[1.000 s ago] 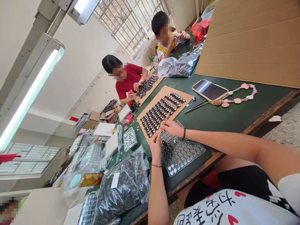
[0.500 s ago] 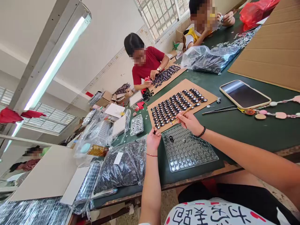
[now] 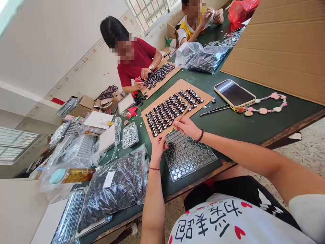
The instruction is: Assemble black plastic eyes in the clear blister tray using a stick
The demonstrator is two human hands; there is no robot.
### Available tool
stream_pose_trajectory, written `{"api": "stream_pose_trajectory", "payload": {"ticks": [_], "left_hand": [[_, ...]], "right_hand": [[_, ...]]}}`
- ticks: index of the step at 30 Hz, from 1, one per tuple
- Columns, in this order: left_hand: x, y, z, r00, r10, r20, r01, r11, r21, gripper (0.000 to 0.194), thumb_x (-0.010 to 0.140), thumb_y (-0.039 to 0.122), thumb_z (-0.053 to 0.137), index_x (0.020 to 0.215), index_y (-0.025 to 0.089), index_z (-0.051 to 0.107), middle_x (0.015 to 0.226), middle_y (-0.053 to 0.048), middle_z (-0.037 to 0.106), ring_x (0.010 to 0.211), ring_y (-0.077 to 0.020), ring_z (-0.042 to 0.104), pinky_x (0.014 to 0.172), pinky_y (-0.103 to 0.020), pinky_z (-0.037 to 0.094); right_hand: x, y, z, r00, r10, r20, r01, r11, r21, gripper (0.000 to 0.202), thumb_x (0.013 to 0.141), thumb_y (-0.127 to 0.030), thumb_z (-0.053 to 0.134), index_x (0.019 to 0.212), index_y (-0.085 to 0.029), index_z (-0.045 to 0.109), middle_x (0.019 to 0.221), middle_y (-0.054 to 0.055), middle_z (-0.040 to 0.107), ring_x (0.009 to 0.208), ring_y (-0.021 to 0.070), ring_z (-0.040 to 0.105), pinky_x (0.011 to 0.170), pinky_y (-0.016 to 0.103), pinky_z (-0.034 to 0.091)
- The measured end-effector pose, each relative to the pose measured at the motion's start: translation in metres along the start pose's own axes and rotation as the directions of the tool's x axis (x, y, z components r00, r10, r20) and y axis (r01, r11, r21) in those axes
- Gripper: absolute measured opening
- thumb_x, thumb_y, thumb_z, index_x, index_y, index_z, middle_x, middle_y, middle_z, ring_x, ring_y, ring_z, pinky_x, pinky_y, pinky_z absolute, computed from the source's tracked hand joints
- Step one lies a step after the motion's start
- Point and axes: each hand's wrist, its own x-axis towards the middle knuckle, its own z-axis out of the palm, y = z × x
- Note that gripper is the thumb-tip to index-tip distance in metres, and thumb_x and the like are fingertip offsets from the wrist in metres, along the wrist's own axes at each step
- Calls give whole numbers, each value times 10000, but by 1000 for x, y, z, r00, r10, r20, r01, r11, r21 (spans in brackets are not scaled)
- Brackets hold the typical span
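My right hand (image 3: 186, 126) grips a thin wooden stick (image 3: 179, 118), its lower end close to my left hand. The fingers of my left hand (image 3: 159, 146) are pinched on a small dark piece beside the near corner of a brown board (image 3: 149, 106). Rows of black pieces with white ovals (image 3: 166, 112) cover much of that board. Below my hands lies a clear tray (image 3: 189, 159) of round cells, with a small black piece (image 3: 171, 145) at its upper left.
Around the tray are a bag of black pieces (image 3: 114, 181), a small box of white bits (image 3: 130, 135), tweezers (image 3: 214, 110) and a phone (image 3: 235, 93) with a beaded strap. Across the table a person in red (image 3: 142, 54) works; another person sits farther back. A cardboard sheet (image 3: 276, 47) stands at right.
The view has shifted, so the table contents appear farther left. My left hand's fingers have moved nearer the tray's upper-left corner. My right hand still holds the stick.
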Motion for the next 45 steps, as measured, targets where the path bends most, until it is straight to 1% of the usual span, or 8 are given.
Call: {"api": "stream_pose_trajectory", "payload": {"ticks": [2,4,7,12,16,19,22,45], "left_hand": [[0,0,1,998,45,-47,-43,998,38,282,670,399,631,705,141,523,437,79,418,348,-19,301,357,-147,195],[-1,0,3,995,78,-63,-74,995,61,275,641,373,663,683,133,536,462,72,425,380,-18,329,374,-142,224],[-3,0,6,999,41,16,-42,997,72,284,666,397,637,768,137,584,498,46,492,408,-40,392,390,-149,287],[-3,-5,10,999,16,40,-21,993,113,301,667,402,626,795,130,634,519,12,552,446,-70,467,408,-171,371],[-1,-9,12,999,36,31,-38,997,74,367,568,316,712,883,147,631,689,-5,620,510,-83,528,484,-219,473],[0,-8,11,996,44,74,-48,997,56,381,581,284,698,931,150,629,756,-16,634,523,-78,537,523,-237,500],[-1,-7,11,995,44,92,-49,997,56,358,600,266,678,932,141,629,774,-27,639,534,-83,549,538,-243,508],[0,-14,11,987,123,101,-135,983,123,333,646,315,656,936,155,625,623,-6,597,509,-105,550,535,-243,498]], "right_hand": [[-1,-1,1,1000,8,13,-7,1000,-29,257,801,-400,433,753,-155,489,555,-42,476,338,43,338,334,193,256],[-3,-1,3,999,-28,16,29,996,-80,256,815,-394,426,755,-153,488,554,-39,477,376,56,370,372,196,288],[-8,-1,3,987,-162,19,161,954,-255,279,849,-390,402,761,-148,511,586,-18,510,492,87,457,475,207,345],[-16,3,1,957,-275,97,280,772,-571,387,905,-390,293,745,-147,548,643,23,568,612,127,519,576,233,356],[-20,3,1,919,-291,265,392,606,-692,413,917,-378,233,813,-138,552,712,58,589,647,149,525,584,245,348],[-21,5,3,894,-231,384,447,525,-724,416,922,-355,222,854,-129,565,774,81,602,712,159,543,628,249,364],[-21,8,4,887,-203,415,459,492,-740,401,924,-332,232,877,-123,570,823,92,609,759,161,553,665,251,377],[-23,7,5,881,-214,423,474,393,-788,324,915,-275,261,950,-130,549,888,77,622,737,163,569,619,258,359]]}}
